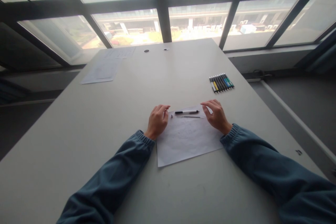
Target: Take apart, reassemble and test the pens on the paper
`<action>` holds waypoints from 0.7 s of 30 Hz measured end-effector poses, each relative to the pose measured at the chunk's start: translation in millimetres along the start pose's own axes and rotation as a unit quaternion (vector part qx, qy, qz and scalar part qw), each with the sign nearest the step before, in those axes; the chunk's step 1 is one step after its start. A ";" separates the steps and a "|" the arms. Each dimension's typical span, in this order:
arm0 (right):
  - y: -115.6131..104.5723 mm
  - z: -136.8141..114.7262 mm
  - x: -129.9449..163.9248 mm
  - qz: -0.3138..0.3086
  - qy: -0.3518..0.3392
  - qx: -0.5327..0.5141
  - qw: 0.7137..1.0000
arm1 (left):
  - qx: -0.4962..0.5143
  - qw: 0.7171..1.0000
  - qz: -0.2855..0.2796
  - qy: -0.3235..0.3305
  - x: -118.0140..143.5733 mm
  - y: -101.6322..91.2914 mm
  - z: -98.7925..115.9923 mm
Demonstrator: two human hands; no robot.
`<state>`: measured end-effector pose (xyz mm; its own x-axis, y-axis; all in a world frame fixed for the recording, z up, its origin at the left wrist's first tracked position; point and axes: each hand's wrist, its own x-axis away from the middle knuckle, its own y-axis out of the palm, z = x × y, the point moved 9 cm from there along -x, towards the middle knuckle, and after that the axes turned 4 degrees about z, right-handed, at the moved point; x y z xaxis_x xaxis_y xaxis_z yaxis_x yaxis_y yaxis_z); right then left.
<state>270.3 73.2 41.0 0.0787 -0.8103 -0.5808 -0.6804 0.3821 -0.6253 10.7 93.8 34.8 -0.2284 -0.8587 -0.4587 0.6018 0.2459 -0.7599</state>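
Note:
A white sheet of paper [189, 140] lies on the table between my forearms. Across its far part rests a black-and-white pen [187, 112], with a thin pen refill [191, 117] just nearer to me. A tiny pen part [172, 116] sits left of them; its exact kind is too small to make out. My left hand [158, 120] rests at the sheet's left edge, fingers loosely extended, holding nothing. At the right edge, my right hand [214, 113] is curved with thumb and fingers apart, also without anything in it. Neither hand touches the pen.
Several pens [222, 83] lie side by side in a row beyond my right hand. Loose papers [101, 66] are at the far left of the white table [78, 140]. A small dark object [298, 152] lies near the right edge. Windows stand behind the table.

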 end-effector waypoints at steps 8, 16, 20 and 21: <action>15.9 26.3 2.0 -0.079 0.008 0.057 0.995 | -0.085 0.995 -0.037 -0.026 2.4 6.6 -8.2; 17.0 34.9 3.2 -0.089 0.024 0.092 0.991 | -0.091 0.995 -0.037 -0.035 -7.5 12.6 -15.9; 11.1 39.7 1.5 -0.066 0.037 0.083 0.994 | -0.088 0.995 -0.036 -0.038 -10.4 12.0 -19.3; 9.0 41.2 1.0 -0.056 0.038 0.081 0.994 | -0.088 0.995 -0.037 -0.040 -10.7 11.6 -21.0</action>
<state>294.3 94.1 13.4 0.0873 -0.8807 -0.4656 -0.5445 0.3492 -0.7626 4.0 115.2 21.2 -0.2009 -0.9085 -0.3663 0.4407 0.2502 -0.8621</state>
